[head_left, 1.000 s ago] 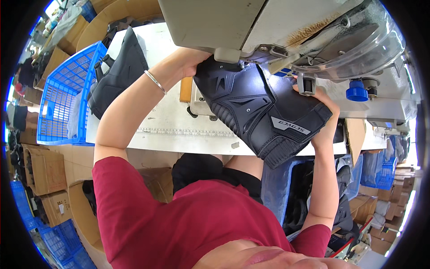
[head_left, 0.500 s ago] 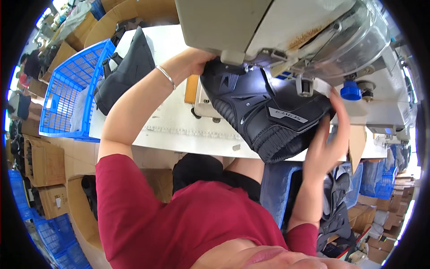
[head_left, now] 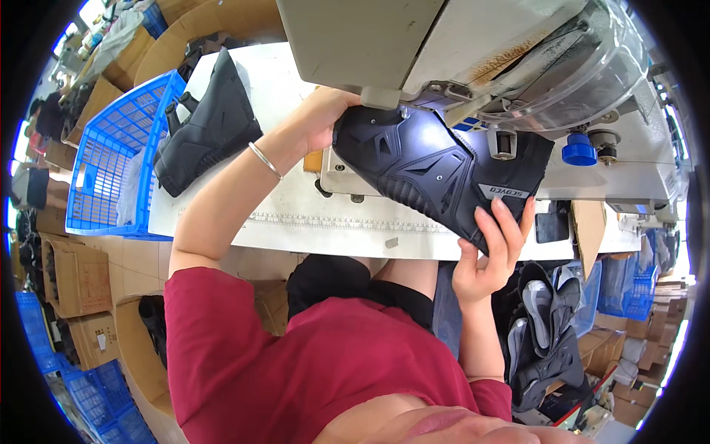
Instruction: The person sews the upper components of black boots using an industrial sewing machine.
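A black boot upper (head_left: 418, 166) with ribbed panels and a pale label lies under the head of a beige machine (head_left: 355, 44), lit by a bright lamp. My left hand (head_left: 330, 117) grips its left end, the fingertips partly hidden by the boot upper and the machine. At the lower right edge, my right hand (head_left: 494, 248) holds the boot upper, fingers over its surface and thumb below. On the white table (head_left: 310, 233), left of my forearm, rests another black boot upper (head_left: 203, 133).
A blue plastic crate (head_left: 111, 166) stands at the table's left end. The machine carries a clear dome (head_left: 584, 81) and a blue knob (head_left: 579, 149). A dark phone-like slab (head_left: 552, 226) lies on the right. Several black boot pieces (head_left: 543, 333) are piled below the table's right side.
The boot upper has turned and flattened, so its padded opening no longer faces me. My right hand has moved from its right end down and left to the lower edge.
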Tool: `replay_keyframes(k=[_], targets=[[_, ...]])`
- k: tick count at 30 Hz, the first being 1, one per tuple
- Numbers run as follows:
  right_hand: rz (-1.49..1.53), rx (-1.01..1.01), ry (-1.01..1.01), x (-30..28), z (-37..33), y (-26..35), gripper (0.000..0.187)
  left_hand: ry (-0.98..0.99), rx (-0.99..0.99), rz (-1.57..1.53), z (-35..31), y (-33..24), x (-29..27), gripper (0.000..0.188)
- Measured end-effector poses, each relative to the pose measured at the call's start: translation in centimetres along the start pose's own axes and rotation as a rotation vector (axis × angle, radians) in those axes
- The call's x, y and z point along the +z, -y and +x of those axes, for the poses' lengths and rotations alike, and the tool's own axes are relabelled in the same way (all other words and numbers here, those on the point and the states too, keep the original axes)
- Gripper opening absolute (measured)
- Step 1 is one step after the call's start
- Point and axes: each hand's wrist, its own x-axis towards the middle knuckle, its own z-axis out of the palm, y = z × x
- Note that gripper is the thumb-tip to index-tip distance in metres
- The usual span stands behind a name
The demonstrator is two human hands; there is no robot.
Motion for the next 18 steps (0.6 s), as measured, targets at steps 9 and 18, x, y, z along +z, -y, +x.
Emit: replay_keyframes(k=[9,18], targets=[[0.156,0.046,0.103,-1.1,2.6,-5.0,0.026,0.056,-0.017,-0.114,-0.4,3.5,-2.7,0.026],[0.358,0.108,0.211,-1.5,4.3,-8.2,0.029,0.014,0.092,-0.148,-1.3,4.9,-1.9,0.022]])
